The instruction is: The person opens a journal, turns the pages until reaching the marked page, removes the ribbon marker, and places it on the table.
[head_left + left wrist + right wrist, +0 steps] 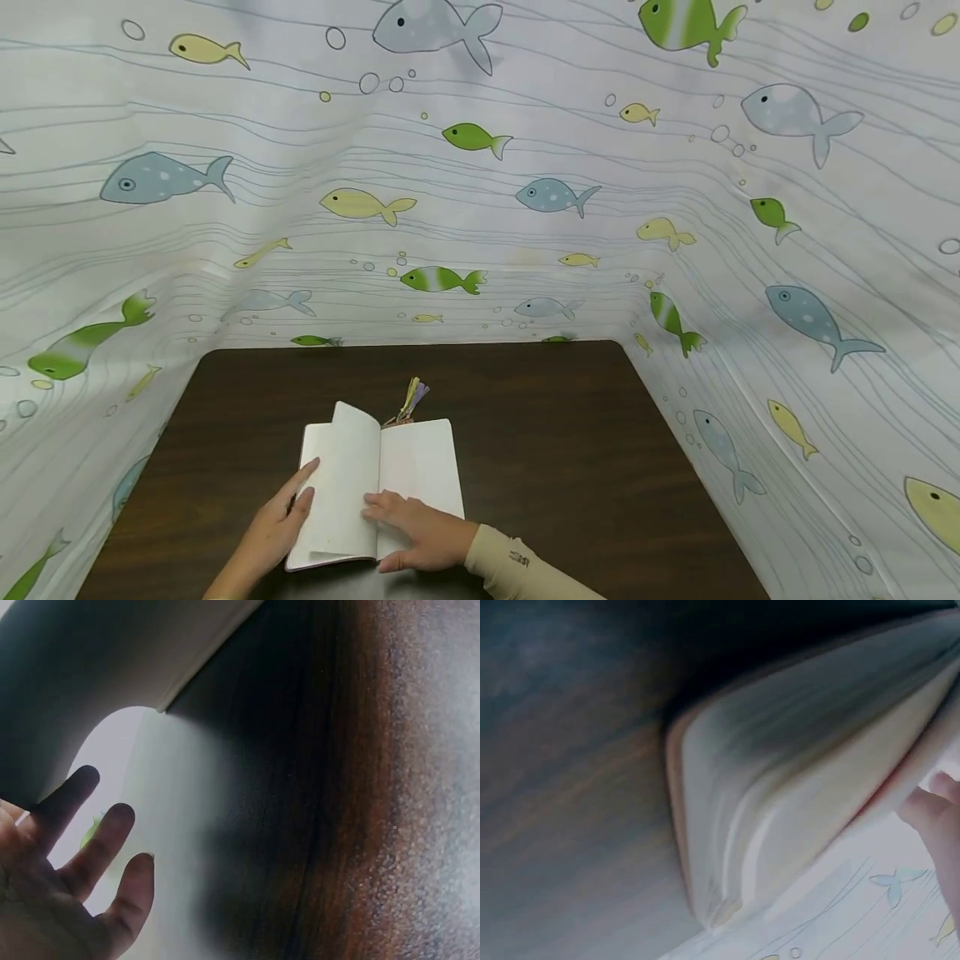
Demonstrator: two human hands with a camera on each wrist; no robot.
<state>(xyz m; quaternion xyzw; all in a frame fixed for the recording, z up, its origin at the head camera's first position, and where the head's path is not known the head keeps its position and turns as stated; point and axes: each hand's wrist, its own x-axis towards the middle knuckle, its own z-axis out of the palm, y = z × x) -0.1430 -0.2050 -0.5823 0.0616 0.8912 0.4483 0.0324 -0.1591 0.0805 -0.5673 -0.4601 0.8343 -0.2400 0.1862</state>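
Observation:
A notebook with blank white pages (420, 467) lies open on the dark table, one left leaf (352, 467) standing slightly raised at its top. At the notebook's left edge is my left hand (273, 521), its thumb and index finger reaching over the page margin. Several of that hand's fingers (116, 825) show spread and nearly straight beside the book in the left wrist view. My right hand (423, 529) rests across the lower part of the right page, fingertips right at the centre fold. The right wrist view shows the fanned page edges (735, 840) from close by.
Yellow and purple ribbon tassels (412, 397) stick out beyond the notebook's top edge. Dark wood-grain table (562, 450) extends around the book. A white fish-print curtain (480, 233) encloses the table at the back and both sides.

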